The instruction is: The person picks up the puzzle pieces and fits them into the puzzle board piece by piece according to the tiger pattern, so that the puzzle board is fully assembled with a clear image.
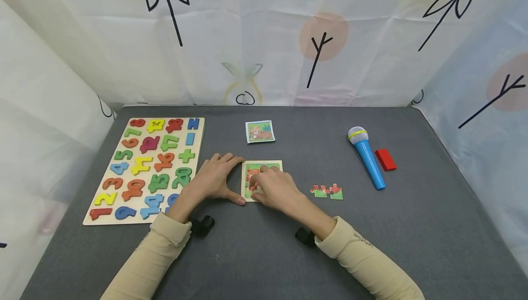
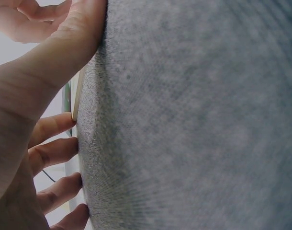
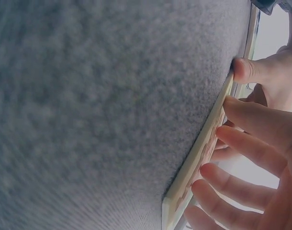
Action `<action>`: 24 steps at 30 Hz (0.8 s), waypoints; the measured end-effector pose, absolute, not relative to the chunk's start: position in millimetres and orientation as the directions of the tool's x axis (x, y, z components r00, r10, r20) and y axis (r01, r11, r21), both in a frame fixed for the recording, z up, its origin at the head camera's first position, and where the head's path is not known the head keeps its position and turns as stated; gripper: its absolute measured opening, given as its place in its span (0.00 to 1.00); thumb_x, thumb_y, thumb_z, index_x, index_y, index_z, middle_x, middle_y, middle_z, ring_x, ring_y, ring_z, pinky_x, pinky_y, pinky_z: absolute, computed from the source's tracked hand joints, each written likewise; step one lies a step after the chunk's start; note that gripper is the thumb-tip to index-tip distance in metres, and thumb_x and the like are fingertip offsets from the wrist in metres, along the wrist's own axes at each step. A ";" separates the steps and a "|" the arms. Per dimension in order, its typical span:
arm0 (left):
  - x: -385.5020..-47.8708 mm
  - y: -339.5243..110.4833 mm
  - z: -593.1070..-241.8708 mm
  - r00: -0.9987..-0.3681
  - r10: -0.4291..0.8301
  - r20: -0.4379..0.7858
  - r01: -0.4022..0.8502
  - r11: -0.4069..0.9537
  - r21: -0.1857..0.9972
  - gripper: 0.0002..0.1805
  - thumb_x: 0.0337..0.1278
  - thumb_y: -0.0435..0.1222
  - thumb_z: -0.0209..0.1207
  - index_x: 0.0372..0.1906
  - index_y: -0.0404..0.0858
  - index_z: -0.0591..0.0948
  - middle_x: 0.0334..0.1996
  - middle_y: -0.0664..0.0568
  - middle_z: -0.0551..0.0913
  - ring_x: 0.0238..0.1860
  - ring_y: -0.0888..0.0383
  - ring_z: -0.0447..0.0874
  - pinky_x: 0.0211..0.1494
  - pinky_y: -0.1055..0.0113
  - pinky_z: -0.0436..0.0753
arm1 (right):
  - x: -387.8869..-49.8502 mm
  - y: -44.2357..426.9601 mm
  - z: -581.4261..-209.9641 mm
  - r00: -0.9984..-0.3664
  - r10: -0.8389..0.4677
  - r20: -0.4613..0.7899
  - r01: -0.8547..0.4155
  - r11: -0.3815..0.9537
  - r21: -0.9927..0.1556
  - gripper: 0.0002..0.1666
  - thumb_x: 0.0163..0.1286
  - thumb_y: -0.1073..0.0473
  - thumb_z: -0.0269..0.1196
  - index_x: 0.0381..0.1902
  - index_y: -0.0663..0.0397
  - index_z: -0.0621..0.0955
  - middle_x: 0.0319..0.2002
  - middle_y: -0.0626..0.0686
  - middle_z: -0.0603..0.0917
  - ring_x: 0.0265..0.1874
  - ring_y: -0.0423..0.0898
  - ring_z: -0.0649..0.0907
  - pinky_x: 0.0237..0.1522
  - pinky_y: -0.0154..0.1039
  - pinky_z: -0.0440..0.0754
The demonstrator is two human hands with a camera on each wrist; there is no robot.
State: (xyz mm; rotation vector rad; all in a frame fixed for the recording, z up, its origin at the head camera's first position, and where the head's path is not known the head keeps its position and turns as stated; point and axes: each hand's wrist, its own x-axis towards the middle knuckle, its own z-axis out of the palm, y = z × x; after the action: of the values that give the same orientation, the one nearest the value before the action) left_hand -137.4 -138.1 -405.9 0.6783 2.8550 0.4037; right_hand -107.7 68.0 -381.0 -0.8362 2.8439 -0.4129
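Note:
A small wooden jigsaw puzzle board (image 1: 244,185) with a green and red-orange picture lies flat on the grey table. At its left edge rests my left hand (image 1: 216,178), thumb by the near corner and a fingertip by the far corner. In the left wrist view, the left fingertips (image 2: 64,148) touch down beside the board. My right hand (image 1: 277,189) is over the board and covers part of the picture. Seen from the right wrist, its spread fingers (image 3: 227,187) press on the pieces inside the frame. Loose jigsaw pieces (image 1: 336,193) lie to the right.
A wooden number board (image 1: 142,185) with coloured pieces lies at the left, near my left forearm. Behind the puzzle lies a small picture card (image 1: 260,131). A blue toy microphone (image 1: 370,163) and a red block (image 1: 385,159) are at the right.

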 end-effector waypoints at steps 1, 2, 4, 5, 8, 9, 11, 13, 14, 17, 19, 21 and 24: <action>-137.4 -138.0 -405.9 -0.880 0.463 -0.110 0.414 0.859 0.301 0.63 0.24 0.69 0.78 0.72 0.45 0.73 0.63 0.47 0.78 0.55 0.45 0.75 0.55 0.45 0.77 | -108.0 67.8 -381.4 -0.834 -0.548 -0.069 -0.507 0.809 -0.298 0.11 0.63 0.53 0.74 0.43 0.45 0.90 0.35 0.51 0.82 0.26 0.46 0.77 0.24 0.44 0.78; -137.4 -138.0 -406.0 -0.879 0.463 -0.108 0.415 0.858 0.301 0.63 0.24 0.69 0.78 0.72 0.45 0.73 0.63 0.46 0.78 0.55 0.44 0.75 0.55 0.44 0.78 | -108.1 67.8 -381.6 -0.834 -0.548 -0.070 -0.507 0.810 -0.296 0.11 0.63 0.53 0.74 0.43 0.44 0.90 0.34 0.50 0.81 0.26 0.46 0.77 0.24 0.44 0.78; -137.6 -138.2 -406.5 -0.879 0.466 -0.104 0.419 0.857 0.301 0.62 0.24 0.69 0.78 0.72 0.44 0.73 0.63 0.46 0.78 0.54 0.44 0.75 0.54 0.44 0.78 | -108.1 68.1 -381.6 -0.834 -0.548 -0.068 -0.508 0.809 -0.295 0.11 0.62 0.53 0.74 0.43 0.44 0.90 0.34 0.50 0.81 0.26 0.46 0.76 0.24 0.43 0.77; -137.6 -138.2 -406.5 -0.878 0.467 -0.102 0.421 0.856 0.300 0.62 0.24 0.69 0.78 0.72 0.44 0.73 0.63 0.46 0.79 0.54 0.44 0.75 0.54 0.44 0.78 | -108.1 68.5 -381.5 -0.833 -0.549 -0.068 -0.509 0.809 -0.295 0.11 0.63 0.53 0.74 0.44 0.44 0.90 0.34 0.50 0.81 0.26 0.45 0.76 0.24 0.43 0.77; -137.8 -138.1 -406.6 -0.879 0.466 -0.106 0.417 0.857 0.303 0.62 0.24 0.69 0.78 0.72 0.45 0.73 0.63 0.46 0.78 0.54 0.44 0.75 0.54 0.45 0.77 | -107.9 71.4 -380.9 -0.834 -0.549 -0.064 -0.507 0.806 -0.304 0.12 0.62 0.53 0.74 0.45 0.44 0.89 0.34 0.50 0.80 0.26 0.44 0.75 0.23 0.41 0.75; -137.8 -138.2 -406.7 -0.879 0.465 -0.108 0.416 0.857 0.303 0.62 0.24 0.69 0.78 0.72 0.45 0.72 0.63 0.47 0.78 0.54 0.44 0.75 0.54 0.45 0.77 | -107.9 72.8 -380.1 -0.835 -0.547 -0.065 -0.505 0.807 -0.306 0.13 0.63 0.53 0.74 0.45 0.45 0.89 0.34 0.50 0.80 0.26 0.44 0.75 0.24 0.41 0.75; -137.8 -137.8 -406.6 -0.879 0.463 -0.113 0.413 0.859 0.304 0.63 0.24 0.69 0.78 0.73 0.46 0.72 0.63 0.47 0.78 0.55 0.44 0.74 0.55 0.44 0.77 | -108.1 76.4 -378.8 -0.840 -0.539 -0.066 -0.496 0.811 -0.309 0.14 0.62 0.53 0.74 0.46 0.45 0.89 0.34 0.50 0.80 0.27 0.45 0.76 0.24 0.42 0.76; -137.9 -137.7 -406.9 -0.878 0.465 -0.109 0.417 0.858 0.301 0.62 0.24 0.69 0.78 0.72 0.46 0.72 0.63 0.47 0.78 0.56 0.44 0.75 0.55 0.44 0.77 | -108.3 80.5 -376.6 -0.846 -0.529 -0.070 -0.486 0.818 -0.309 0.15 0.63 0.53 0.74 0.47 0.45 0.89 0.35 0.50 0.81 0.29 0.46 0.77 0.26 0.43 0.77; -137.9 -137.8 -407.1 -0.878 0.467 -0.106 0.420 0.857 0.299 0.62 0.24 0.69 0.78 0.72 0.45 0.72 0.63 0.47 0.78 0.56 0.43 0.75 0.55 0.44 0.77 | -108.5 82.8 -375.5 -0.849 -0.524 -0.073 -0.481 0.822 -0.305 0.15 0.63 0.53 0.74 0.48 0.45 0.89 0.36 0.50 0.81 0.30 0.46 0.78 0.27 0.43 0.78; -137.8 -138.1 -407.0 -0.876 0.471 -0.101 0.425 0.855 0.298 0.63 0.24 0.69 0.78 0.72 0.45 0.72 0.63 0.46 0.78 0.56 0.43 0.75 0.55 0.43 0.77 | -108.8 90.8 -372.6 -0.858 -0.508 -0.082 -0.463 0.832 -0.305 0.16 0.63 0.53 0.74 0.48 0.45 0.89 0.37 0.50 0.81 0.33 0.47 0.78 0.28 0.44 0.79; -137.5 -138.4 -406.6 -0.877 0.471 -0.101 0.425 0.855 0.299 0.63 0.24 0.69 0.78 0.72 0.45 0.72 0.64 0.46 0.78 0.56 0.43 0.75 0.56 0.43 0.77 | -108.2 97.3 -370.8 -0.864 -0.497 -0.084 -0.452 0.838 -0.304 0.16 0.63 0.53 0.74 0.49 0.45 0.89 0.37 0.50 0.81 0.33 0.46 0.77 0.28 0.43 0.77; -137.2 -138.3 -406.1 -0.877 0.469 -0.105 0.421 0.856 0.301 0.63 0.24 0.69 0.78 0.73 0.45 0.72 0.64 0.46 0.77 0.57 0.43 0.74 0.56 0.43 0.77 | -107.7 104.5 -369.4 -0.871 -0.484 -0.085 -0.439 0.844 -0.307 0.16 0.62 0.53 0.74 0.49 0.45 0.89 0.37 0.50 0.81 0.31 0.45 0.75 0.26 0.41 0.75; -136.8 -138.4 -405.8 -0.877 0.468 -0.108 0.419 0.856 0.302 0.63 0.25 0.69 0.78 0.73 0.45 0.72 0.65 0.46 0.77 0.58 0.42 0.74 0.57 0.42 0.76 | -106.1 117.0 -367.4 -0.878 -0.472 -0.080 -0.432 0.852 -0.296 0.17 0.63 0.52 0.74 0.50 0.45 0.88 0.37 0.50 0.81 0.29 0.44 0.73 0.24 0.38 0.71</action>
State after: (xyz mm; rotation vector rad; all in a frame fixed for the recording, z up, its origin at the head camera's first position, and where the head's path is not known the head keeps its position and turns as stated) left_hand -136.8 -138.4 -405.8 0.6879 2.8541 0.4039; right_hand -106.1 117.0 -367.4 -0.7066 2.8775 -0.4080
